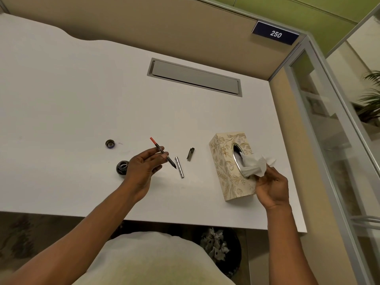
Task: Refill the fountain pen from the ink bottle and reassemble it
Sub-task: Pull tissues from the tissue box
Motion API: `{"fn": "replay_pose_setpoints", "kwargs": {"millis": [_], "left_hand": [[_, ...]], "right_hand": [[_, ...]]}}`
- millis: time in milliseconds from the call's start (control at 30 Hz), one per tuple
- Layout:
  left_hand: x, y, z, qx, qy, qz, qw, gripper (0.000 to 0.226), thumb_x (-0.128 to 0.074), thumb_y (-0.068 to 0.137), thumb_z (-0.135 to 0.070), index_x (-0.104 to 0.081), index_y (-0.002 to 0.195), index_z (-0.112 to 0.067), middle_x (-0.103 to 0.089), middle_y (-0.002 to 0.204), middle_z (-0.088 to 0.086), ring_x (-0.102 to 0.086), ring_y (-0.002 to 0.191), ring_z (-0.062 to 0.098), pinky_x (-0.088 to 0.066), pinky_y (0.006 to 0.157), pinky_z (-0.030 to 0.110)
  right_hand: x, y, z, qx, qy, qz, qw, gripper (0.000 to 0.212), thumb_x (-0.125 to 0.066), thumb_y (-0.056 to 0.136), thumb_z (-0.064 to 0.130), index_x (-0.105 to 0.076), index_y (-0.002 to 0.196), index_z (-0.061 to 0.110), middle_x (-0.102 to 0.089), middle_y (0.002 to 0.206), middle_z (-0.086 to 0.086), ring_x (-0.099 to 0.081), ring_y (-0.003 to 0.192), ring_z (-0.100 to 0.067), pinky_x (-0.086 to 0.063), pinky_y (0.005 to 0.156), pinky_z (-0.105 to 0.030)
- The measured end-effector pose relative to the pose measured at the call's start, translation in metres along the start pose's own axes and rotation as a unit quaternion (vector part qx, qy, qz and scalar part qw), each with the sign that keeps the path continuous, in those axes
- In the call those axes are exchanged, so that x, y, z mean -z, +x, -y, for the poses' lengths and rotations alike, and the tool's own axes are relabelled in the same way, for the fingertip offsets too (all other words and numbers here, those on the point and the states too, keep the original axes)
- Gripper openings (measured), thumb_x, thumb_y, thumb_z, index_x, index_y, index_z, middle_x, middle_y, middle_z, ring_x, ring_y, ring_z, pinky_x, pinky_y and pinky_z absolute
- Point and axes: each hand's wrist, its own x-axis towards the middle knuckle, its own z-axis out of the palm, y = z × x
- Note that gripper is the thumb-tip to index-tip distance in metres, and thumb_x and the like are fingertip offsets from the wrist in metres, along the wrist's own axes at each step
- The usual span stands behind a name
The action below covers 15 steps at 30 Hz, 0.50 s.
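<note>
The left hand pinches a slim dark fountain pen section with an orange-red end between thumb and fingertips, held above the white tabletop with the nib pointing down and to the right and the red end up and to the left. The nib tip is too small to read clearly. Just beside that tip lies a silver metal pen barrel, flat on the tabletop, and a little further right a dark pen cap with a clip lies apart from it. The small round dark glass ink bottle stands open right behind the left hand, its right side hidden by the heel of that hand; whether they touch cannot be told. Its dark round screw lid rests well apart, further back on the tabletop, mouth upward.

The right hand grips a crumpled white tissue that comes out of the oval metal-rimmed slot of a cream floral-patterned tissue box; the fingers are curled round the tissue, and the fingertips are hidden in its folds. A grey recessed cable flap sits in the far part of the tabletop. Below the near edge, a dark bin with crumpled paper is only partly visible, dim and cut off by the person's pale clothing.
</note>
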Motion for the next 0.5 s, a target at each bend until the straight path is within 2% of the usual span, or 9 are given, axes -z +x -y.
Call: {"fn": "replay_pose_setpoints", "kwargs": {"millis": [100,167,233,300,367,400,433,467,500], "left_hand": [[0.001,-0.001,-0.001,-0.002,0.002,-0.003,1.0,0.025,-0.071,0.089,-0.004,-0.073,0.111,-0.017,-0.08,0.101,0.002,-0.068,0.113,0.023,-0.045,0.105,0.04],[0.001,-0.002,-0.001,-0.004,0.003,-0.004,1.0,0.025,-0.07,0.089,-0.004,-0.073,0.11,-0.017,-0.08,0.1,0.001,-0.069,0.11,0.022,-0.045,0.106,0.041],[0.001,-0.002,-0.001,-0.005,0.003,-0.005,1.0,0.024,-0.07,0.09,-0.004,-0.073,0.109,-0.017,-0.08,0.099,0.0,-0.069,0.112,0.023,-0.045,0.105,0.041],[0.0,-0.003,-0.001,-0.006,0.0,-0.005,1.0,0.024,-0.07,0.09,-0.004,-0.073,0.109,-0.017,-0.08,0.098,0.0,-0.068,0.114,0.024,-0.045,0.105,0.041],[0.0,-0.003,-0.002,-0.006,-0.001,-0.003,1.0,0.024,-0.069,0.09,-0.003,-0.073,0.11,-0.017,-0.08,0.098,0.0,-0.07,0.108,0.022,-0.044,0.106,0.041],[0.0,-0.004,-0.003,-0.007,-0.002,-0.002,1.0,0.024,-0.069,0.09,-0.003,-0.073,0.11,-0.017,-0.08,0.098,0.0,-0.071,0.104,0.019,-0.044,0.107,0.041],[0.0,-0.004,-0.003,-0.007,-0.003,-0.002,1.0,0.024,-0.069,0.09,-0.003,-0.073,0.11,-0.017,-0.08,0.097,-0.001,-0.072,0.101,0.017,-0.044,0.107,0.042],[0.0,-0.004,-0.003,-0.008,-0.004,-0.001,1.0,0.024,-0.069,0.09,-0.003,-0.072,0.11,-0.017,-0.08,0.097,-0.001,-0.073,0.099,0.016,-0.044,0.108,0.042],[0.001,-0.004,-0.004,-0.009,-0.004,-0.002,1.0,0.024,-0.069,0.09,-0.003,-0.073,0.109,-0.017,-0.08,0.097,-0.001,-0.073,0.099,0.016,-0.044,0.108,0.042]], "right_hand": [[0.006,0.003,0.0,0.0,0.026,-0.003,1.0,0.028,-0.057,0.09,0.011,-0.071,0.115,0.006,-0.071,0.119,-0.01,-0.055,0.131,-0.03,-0.059,0.093,-0.033],[0.003,0.002,0.001,0.007,-0.028,0.012,0.999,0.034,-0.057,0.098,0.022,-0.063,0.128,0.007,-0.069,0.126,-0.01,-0.053,0.134,-0.03,-0.056,0.099,-0.035],[0.002,0.001,-0.001,0.03,-0.176,0.031,0.984,0.062,-0.077,0.087,0.036,-0.052,0.14,0.015,-0.066,0.133,-0.01,-0.054,0.133,-0.03,-0.051,0.106,-0.043],[-0.001,-0.001,-0.009,0.062,-0.331,0.014,0.941,0.085,-0.09,0.075,0.026,-0.042,0.146,0.03,-0.062,0.139,-0.006,-0.061,0.128,-0.025,-0.051,0.102,-0.045],[-0.006,-0.003,-0.02,0.113,-0.448,-0.052,0.885,0.093,-0.091,0.073,0.017,-0.038,0.146,0.037,-0.062,0.136,0.002,-0.065,0.115,-0.017,-0.053,0.094,-0.037],[-0.009,-0.003,-0.025,0.138,-0.492,-0.096,0.854,0.087,-0.09,0.075,0.016,-0.041,0.146,0.033,-0.064,0.127,0.003,-0.066,0.107,-0.015,-0.052,0.091,-0.034],[-0.012,-0.003,-0.028,0.159,-0.52,-0.138,0.828,0.074,-0.087,0.078,0.016,-0.05,0.141,0.025,-0.067,0.115,0.002,-0.067,0.098,-0.016,-0.052,0.087,-0.031],[-0.014,-0.002,-0.031,0.178,-0.541,-0.175,0.803,0.05,-0.084,0.081,0.016,-0.062,0.126,0.016,-0.071,0.102,0.0,-0.069,0.09,-0.019,-0.05,0.081,-0.03],[-0.016,0.0,-0.033,0.194,-0.556,-0.199,0.783,0.024,-0.08,0.083,0.018,-0.068,0.103,0.009,-0.072,0.088,-0.002,-0.069,0.082,-0.024,-0.049,0.075,-0.03]]}}
